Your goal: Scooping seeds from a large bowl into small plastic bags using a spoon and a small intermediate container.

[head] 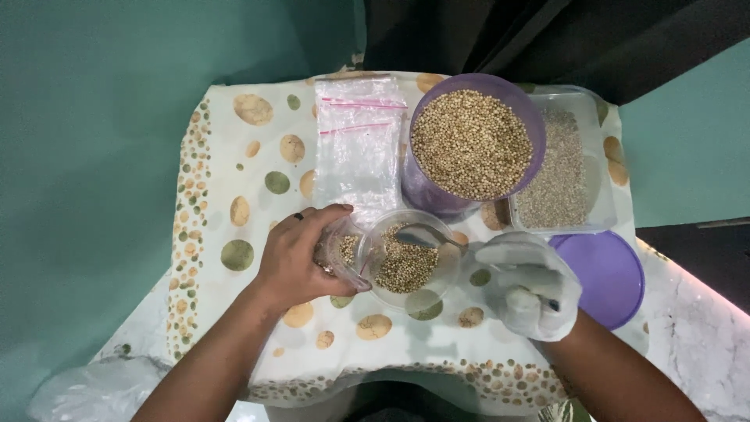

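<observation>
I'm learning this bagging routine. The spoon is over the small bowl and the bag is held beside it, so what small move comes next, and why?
Probably lift the spoon across to the bag. The right hand, in a white glove, holds the spoon over the seeds in the small bowl, and the left hand holds the bag against the bowl's rim with only a few seeds inside.

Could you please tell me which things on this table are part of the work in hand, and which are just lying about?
In use:
left hand holding a small clear bag with some seeds in it
gloved right hand holding a spoon
small clear bowl of seeds

Lying about:
stack of empty zip bags
purple tub of seeds
clear tray of pale grain
purple lid
</observation>
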